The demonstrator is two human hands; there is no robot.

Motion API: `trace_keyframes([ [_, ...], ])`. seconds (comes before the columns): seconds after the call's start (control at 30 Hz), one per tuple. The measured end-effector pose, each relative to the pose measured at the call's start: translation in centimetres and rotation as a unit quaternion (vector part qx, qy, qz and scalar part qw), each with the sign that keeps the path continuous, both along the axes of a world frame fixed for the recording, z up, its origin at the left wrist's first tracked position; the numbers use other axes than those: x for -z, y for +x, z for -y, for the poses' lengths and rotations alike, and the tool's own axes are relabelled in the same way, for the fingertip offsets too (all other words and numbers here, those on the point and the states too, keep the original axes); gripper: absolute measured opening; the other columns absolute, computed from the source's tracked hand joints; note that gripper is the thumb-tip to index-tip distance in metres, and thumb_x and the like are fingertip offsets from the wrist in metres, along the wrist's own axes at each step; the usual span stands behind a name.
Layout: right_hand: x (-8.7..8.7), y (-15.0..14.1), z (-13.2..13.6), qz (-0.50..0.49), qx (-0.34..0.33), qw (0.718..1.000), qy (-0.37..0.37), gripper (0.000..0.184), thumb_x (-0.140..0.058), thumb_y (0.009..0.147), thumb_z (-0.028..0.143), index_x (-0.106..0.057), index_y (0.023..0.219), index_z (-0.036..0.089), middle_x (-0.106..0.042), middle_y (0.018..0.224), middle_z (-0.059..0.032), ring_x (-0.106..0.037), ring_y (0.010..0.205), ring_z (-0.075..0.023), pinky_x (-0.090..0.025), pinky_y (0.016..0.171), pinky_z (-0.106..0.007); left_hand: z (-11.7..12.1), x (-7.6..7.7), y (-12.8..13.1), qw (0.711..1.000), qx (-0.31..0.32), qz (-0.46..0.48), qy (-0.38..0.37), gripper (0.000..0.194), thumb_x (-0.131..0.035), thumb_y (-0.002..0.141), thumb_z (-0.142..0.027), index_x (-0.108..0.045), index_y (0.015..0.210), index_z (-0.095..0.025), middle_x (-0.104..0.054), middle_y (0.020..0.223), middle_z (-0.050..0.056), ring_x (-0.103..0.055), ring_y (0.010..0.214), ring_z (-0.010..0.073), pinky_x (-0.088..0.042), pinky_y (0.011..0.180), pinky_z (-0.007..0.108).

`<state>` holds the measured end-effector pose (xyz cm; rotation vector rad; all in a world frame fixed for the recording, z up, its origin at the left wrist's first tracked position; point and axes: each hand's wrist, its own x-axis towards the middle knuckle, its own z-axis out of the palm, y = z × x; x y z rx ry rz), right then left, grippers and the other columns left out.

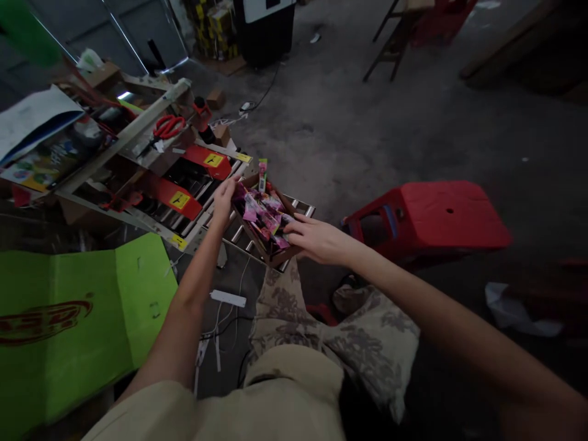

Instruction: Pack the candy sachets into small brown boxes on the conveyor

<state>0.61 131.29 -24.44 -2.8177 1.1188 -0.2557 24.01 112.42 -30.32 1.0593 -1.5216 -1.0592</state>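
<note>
A small brown cardboard box (271,260), lidless, rests on the roller conveyor (296,205) in front of my knees. It is filled with small pink and purple wrapped packets (261,211); one with a green end (263,174) sticks up at the far side. My left hand (223,199) grips the box's left far corner, with its fingers bent over the edge. My right hand (319,239) lies across the right side, its fingers stretched over the packets near the rim. Its thumb is hard to make out.
Left of the box stands a machine with red guards (177,196) and red-handled scissors (169,127) on top. A green carton (87,300) is at lower left, a white power strip (228,298) with cables on the floor. A red plastic stool (454,214) is at right.
</note>
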Motion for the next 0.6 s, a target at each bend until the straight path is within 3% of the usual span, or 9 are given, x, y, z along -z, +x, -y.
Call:
trace_keyframes([
  [0.13,0.1,2.7,-1.8,0.153,0.156,0.975,-0.034,0.058,-0.068,0.084,0.055,-0.057,0.119,0.010,-0.042,0.146,-0.0267,-0.038,0.142,-0.0355,-0.038,0.116,-0.054,1.4,-0.5,0.8,0.995,0.100,-0.004,-0.005,0.047,-0.065,0.081,-0.047,-0.070,0.115,-0.015,-0.071,0.119,0.011,-0.065,0.114,0.0265,-0.051,0.103,0.038],
  [0.27,0.2,7.7,-0.3,0.148,0.296,0.943,0.022,0.076,-0.057,0.092,0.055,-0.037,0.150,0.010,-0.015,0.162,-0.0261,-0.025,0.149,-0.0400,-0.036,0.116,-0.055,3.2,-2.4,0.8,0.982,0.177,0.055,-0.019,0.068,-0.071,0.078,-0.051,-0.058,0.135,-0.017,-0.067,0.127,0.013,-0.067,0.109,0.0271,-0.053,0.097,0.042],
  [0.43,0.5,9.8,1.9,0.091,0.326,0.939,0.066,0.069,-0.046,0.097,0.058,-0.038,0.154,0.021,-0.023,0.163,-0.0181,-0.020,0.150,-0.0422,-0.032,0.116,-0.058,6.7,-4.9,-1.5,0.933,0.317,0.168,-0.043,0.079,-0.079,0.072,-0.041,-0.052,0.142,-0.019,-0.064,0.132,0.014,-0.067,0.109,0.0264,-0.054,0.095,0.041],
  [0.53,0.5,9.5,1.9,0.092,0.320,0.941,0.058,0.068,-0.044,0.096,0.061,-0.042,0.152,0.021,-0.026,0.162,-0.0173,-0.023,0.150,-0.0412,-0.034,0.116,-0.055,7.3,-5.9,-3.7,0.916,0.347,0.190,-0.066,0.061,-0.077,0.075,-0.034,-0.060,0.130,-0.017,-0.071,0.113,0.011,-0.069,0.100,0.0234,-0.055,0.092,0.039],
  [0.6,0.6,9.3,1.7,0.100,0.320,0.941,0.046,0.067,-0.044,0.096,0.061,-0.045,0.150,0.019,-0.028,0.161,-0.0175,-0.026,0.148,-0.0411,-0.036,0.114,-0.055,6.6,-6.8,-4.7,0.923,0.319,0.185,-0.111,0.038,-0.074,0.079,-0.031,-0.067,0.113,-0.016,-0.072,0.098,0.007,-0.069,0.092,0.0206,-0.055,0.088,0.038],
])
